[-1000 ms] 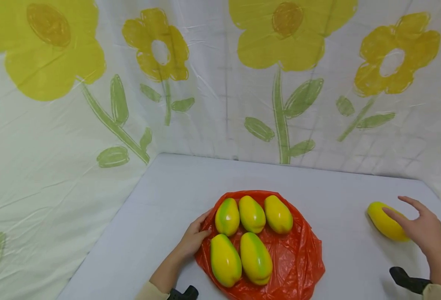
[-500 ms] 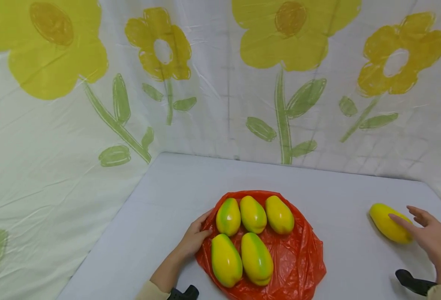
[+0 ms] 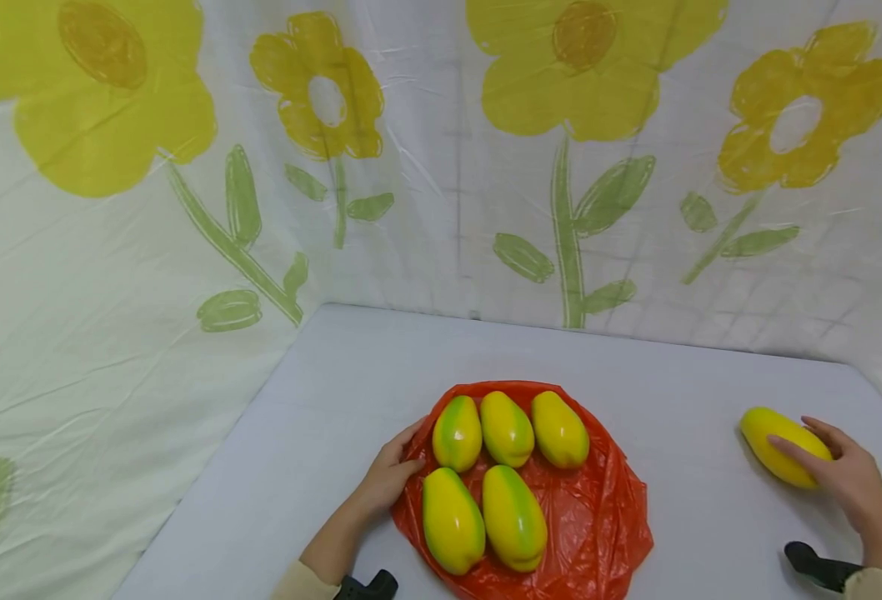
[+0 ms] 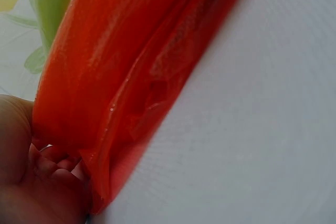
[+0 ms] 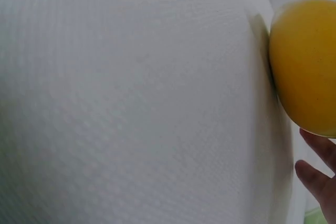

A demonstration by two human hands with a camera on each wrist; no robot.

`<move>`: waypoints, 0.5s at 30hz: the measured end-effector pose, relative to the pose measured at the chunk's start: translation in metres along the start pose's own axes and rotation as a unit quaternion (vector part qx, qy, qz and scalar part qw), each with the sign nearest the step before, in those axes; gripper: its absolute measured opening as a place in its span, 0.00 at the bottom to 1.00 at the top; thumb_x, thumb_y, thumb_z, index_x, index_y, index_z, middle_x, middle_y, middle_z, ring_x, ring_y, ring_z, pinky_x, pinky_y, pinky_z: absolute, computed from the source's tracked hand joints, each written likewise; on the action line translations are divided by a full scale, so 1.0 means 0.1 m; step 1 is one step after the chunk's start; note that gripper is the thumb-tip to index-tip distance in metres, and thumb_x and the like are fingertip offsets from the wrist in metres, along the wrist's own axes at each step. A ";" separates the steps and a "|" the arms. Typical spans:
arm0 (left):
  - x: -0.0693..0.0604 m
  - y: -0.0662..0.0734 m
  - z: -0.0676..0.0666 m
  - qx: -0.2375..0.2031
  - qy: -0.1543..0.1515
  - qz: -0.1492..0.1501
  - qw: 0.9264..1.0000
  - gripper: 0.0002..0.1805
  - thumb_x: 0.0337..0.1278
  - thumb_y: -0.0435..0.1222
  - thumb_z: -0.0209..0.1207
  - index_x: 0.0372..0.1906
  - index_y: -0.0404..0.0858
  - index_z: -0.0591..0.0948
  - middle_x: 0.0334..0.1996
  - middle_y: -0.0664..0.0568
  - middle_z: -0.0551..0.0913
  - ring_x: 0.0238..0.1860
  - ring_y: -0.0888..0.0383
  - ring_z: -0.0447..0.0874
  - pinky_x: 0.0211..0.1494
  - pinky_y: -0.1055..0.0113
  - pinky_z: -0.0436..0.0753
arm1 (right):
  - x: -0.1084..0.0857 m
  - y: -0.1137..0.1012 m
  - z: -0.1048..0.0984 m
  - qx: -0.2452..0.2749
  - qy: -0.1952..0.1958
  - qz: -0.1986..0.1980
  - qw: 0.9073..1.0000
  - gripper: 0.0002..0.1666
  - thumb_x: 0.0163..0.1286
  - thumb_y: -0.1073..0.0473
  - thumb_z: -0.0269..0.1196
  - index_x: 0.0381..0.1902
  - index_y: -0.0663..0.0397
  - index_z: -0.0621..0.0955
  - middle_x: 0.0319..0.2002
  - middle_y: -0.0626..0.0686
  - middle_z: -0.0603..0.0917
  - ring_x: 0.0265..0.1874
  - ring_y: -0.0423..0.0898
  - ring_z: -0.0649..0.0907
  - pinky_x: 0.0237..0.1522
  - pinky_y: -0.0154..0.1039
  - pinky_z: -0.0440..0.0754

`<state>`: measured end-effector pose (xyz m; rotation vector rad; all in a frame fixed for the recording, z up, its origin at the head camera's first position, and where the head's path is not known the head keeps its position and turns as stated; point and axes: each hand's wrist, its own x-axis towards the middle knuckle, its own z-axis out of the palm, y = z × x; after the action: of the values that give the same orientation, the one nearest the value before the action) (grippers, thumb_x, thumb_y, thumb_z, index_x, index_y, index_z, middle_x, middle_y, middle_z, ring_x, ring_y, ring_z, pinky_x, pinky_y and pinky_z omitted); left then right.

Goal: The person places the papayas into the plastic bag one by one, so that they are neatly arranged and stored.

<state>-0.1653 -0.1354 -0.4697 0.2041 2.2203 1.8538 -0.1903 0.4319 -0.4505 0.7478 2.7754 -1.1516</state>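
Observation:
In the head view, a round, spread-out red plastic bag (image 3: 583,533) holds several yellow-green papayas (image 3: 452,521) in two rows. My left hand (image 3: 384,479) grips the bag's left edge, thumb above and fingers below; the left wrist view shows those fingers (image 4: 60,169) partly behind the red plastic (image 4: 100,66). On the right, a single yellow papaya (image 3: 774,446) lies on the table. My right hand (image 3: 849,479) is at its right end, thumb over the near side and fingers at the far side. In the right wrist view, loosely spread fingers (image 5: 312,177) lie beside the papaya (image 5: 307,66).
A white table (image 3: 681,400) spreads under everything. Behind it and to the left hangs a pale curtain (image 3: 411,250) printed with yellow flowers. Black straps with a stub, one on each wrist (image 3: 819,567), sit near the table surface.
My right hand drew back slightly to the right, then came in left again, its thumb now lying over the lone papaya. The left hand and the bag stay in place.

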 end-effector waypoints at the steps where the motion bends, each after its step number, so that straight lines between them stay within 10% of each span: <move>1: 0.00 0.00 0.00 -0.001 0.000 0.000 1.000 0.31 0.63 0.28 0.44 0.71 0.42 0.57 0.70 0.40 0.60 0.62 0.45 0.68 0.52 0.56 0.82 | 0.00 0.00 0.01 -0.001 -0.002 0.003 1.000 0.55 0.64 0.34 0.51 0.71 0.65 0.42 0.69 0.73 0.42 0.62 0.71 0.52 0.64 0.68 0.53; 15: -0.02 0.03 0.00 -0.002 0.001 -0.002 1.000 0.31 0.63 0.28 0.44 0.71 0.42 0.57 0.70 0.40 0.59 0.61 0.46 0.69 0.51 0.57 0.82 | -0.01 -0.03 0.09 0.009 0.005 -0.018 1.000 0.50 0.66 0.38 0.51 0.72 0.62 0.47 0.69 0.74 0.47 0.58 0.71 0.56 0.60 0.68 0.59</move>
<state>-0.1640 -0.1352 -0.4667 0.1968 2.2164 1.8568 -0.1923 0.4242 -0.4546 0.7095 2.8010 -1.1835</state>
